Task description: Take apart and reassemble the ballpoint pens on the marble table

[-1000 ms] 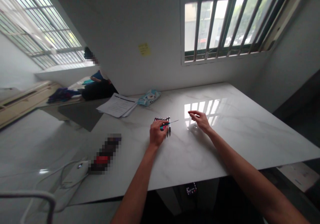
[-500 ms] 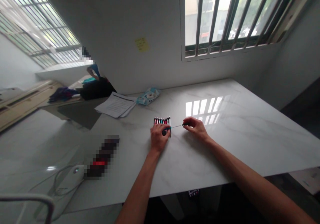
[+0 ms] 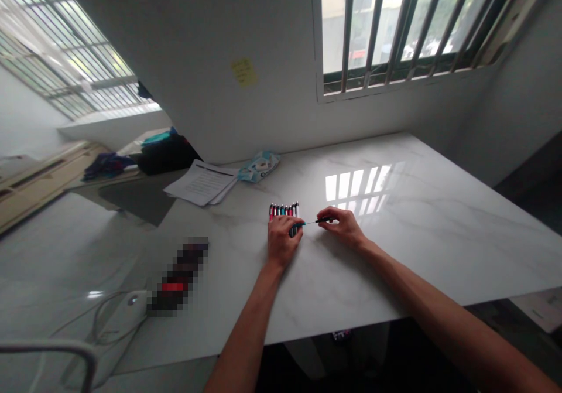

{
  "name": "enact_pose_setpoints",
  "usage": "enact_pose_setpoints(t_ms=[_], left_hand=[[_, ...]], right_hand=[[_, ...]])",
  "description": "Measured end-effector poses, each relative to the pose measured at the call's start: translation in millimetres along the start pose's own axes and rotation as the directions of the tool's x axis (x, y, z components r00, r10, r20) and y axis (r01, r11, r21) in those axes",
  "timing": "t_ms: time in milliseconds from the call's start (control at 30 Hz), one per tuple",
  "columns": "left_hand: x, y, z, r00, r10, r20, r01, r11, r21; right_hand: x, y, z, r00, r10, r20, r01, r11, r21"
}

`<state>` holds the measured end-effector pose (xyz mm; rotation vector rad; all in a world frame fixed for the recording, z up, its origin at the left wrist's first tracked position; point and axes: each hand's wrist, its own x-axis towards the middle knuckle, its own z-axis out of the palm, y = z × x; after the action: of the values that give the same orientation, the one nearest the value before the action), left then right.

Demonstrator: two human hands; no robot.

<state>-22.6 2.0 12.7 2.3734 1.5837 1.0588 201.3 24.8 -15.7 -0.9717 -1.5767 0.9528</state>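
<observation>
As the row of pens (image 3: 284, 210) lies on the white marbled surface (image 3: 448, 235), we start far to its left: there's a pale device (image 3: 119, 321), then a dark-and-red object (image 3: 178, 282), pixelated beyond naming. Farther back and left of the row come printed papers (image 3: 199, 182), with a blue-and-white packet (image 3: 260, 166) close against them.

And here's the action! The left hand (image 3: 282, 242) covers the near part of the row, gripping a teal-and-black barrel (image 3: 295, 229) at the row's right edge. Out of it runs a thin rod (image 3: 311, 223), right of the row, reaching to a black piece (image 3: 324, 220) pinched in the right hand (image 3: 346, 227); whether it goes inside is too small to tell. Behind, right of the row, a barred patch of light (image 3: 357, 186) gleams.
</observation>
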Motion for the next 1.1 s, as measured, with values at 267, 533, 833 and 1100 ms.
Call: enact_pose_setpoints(t_ms=[267, 533, 833, 1100], left_hand=[[-1.1, 9.8, 4.9, 0.995, 0.084, 0.052, -0.081, 0.995, -0.055], [-1.1, 9.5, 4.4, 0.99, 0.137, 0.03, -0.135, 0.988, -0.074], [-0.8, 7.4, 8.2, 0.995, 0.087, 0.045, -0.083, 0.993, -0.079], [-2.4, 12.0, 9.0, 0.991, 0.111, 0.068, -0.102, 0.987, -0.121]], right_hand=[[-2.7, -6.7, 2.7, 0.997, -0.048, 0.057, 0.05, 0.998, -0.034], [-2.4, -7.5, -2.0, 0.985, 0.083, 0.151, -0.077, 0.996, -0.044], [-0.6, -3.5, -16.1, 0.978, 0.011, 0.209, -0.005, 1.0, -0.028], [-1.1, 0.9, -6.5, 0.99, 0.042, 0.132, -0.056, 0.992, 0.109]])
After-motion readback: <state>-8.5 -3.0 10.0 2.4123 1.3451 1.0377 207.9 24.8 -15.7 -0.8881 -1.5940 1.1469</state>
